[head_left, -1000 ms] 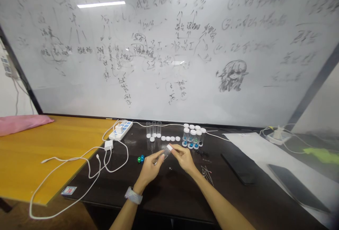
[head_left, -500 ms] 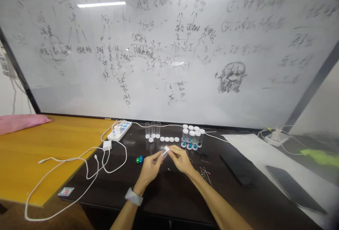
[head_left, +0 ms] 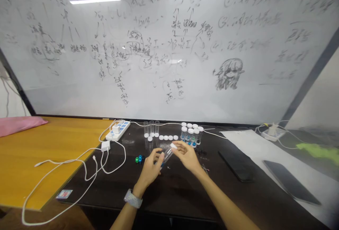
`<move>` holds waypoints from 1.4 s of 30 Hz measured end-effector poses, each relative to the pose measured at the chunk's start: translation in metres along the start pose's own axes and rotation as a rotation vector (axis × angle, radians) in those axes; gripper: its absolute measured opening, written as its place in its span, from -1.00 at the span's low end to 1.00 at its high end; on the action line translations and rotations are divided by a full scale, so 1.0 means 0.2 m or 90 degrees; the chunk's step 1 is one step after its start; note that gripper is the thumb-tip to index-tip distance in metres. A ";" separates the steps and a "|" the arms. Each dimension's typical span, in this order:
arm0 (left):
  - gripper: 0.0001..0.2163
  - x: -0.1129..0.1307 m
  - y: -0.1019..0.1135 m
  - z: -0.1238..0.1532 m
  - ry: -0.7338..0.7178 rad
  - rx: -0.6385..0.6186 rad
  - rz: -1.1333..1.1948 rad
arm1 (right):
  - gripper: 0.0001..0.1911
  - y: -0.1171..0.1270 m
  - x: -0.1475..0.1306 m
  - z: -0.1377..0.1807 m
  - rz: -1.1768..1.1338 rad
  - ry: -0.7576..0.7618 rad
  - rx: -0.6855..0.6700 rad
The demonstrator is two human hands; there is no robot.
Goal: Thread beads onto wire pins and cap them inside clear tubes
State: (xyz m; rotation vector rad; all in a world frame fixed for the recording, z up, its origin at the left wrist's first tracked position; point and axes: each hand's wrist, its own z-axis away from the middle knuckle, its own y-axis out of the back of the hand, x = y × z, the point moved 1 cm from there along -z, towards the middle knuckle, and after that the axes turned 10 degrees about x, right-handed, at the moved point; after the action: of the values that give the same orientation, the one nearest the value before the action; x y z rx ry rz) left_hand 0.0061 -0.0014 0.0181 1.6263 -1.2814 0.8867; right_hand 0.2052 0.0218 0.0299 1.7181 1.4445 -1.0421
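A clear tube (head_left: 167, 154) with a white cap (head_left: 173, 146) slants between my hands above the dark table. My left hand (head_left: 151, 168) is closed around its lower end, where a bit of blue shows by the fingers. At the upper end, my right hand (head_left: 186, 156) has its thumb and fingertips on the cap. Left of my left hand lie a green ball (head_left: 137, 159) and a blue ball (head_left: 140, 158). Several white caps (head_left: 166, 137) line up beyond my hands, beside a few empty clear tubes (head_left: 151, 128). Capped tubes (head_left: 190, 136) with blue pieces inside stand behind my right hand.
A white power strip (head_left: 118, 131) and looping white cables lie at the left. Small black pieces (head_left: 200, 152) and thin wires (head_left: 204, 169) sit to the right. Further right are a black flat device (head_left: 234, 166) and a phone (head_left: 291, 181). A whiteboard (head_left: 159, 95) rises behind.
The tube now shows more of its length between my hands, tilted up to the right. My right hand has moved slightly right and up with the capped end. The view has shifted a little.
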 end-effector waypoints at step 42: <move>-0.90 -0.27 0.43 -0.14 -0.269 0.032 -0.540 | -0.75 0.38 0.22 -0.09 0.433 0.247 0.000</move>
State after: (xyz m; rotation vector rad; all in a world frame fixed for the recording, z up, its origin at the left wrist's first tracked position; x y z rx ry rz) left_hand -0.0905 0.0363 -0.0037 2.1986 -0.6795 0.0520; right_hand 0.2867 0.0437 -0.0018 2.2604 0.9267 -0.3535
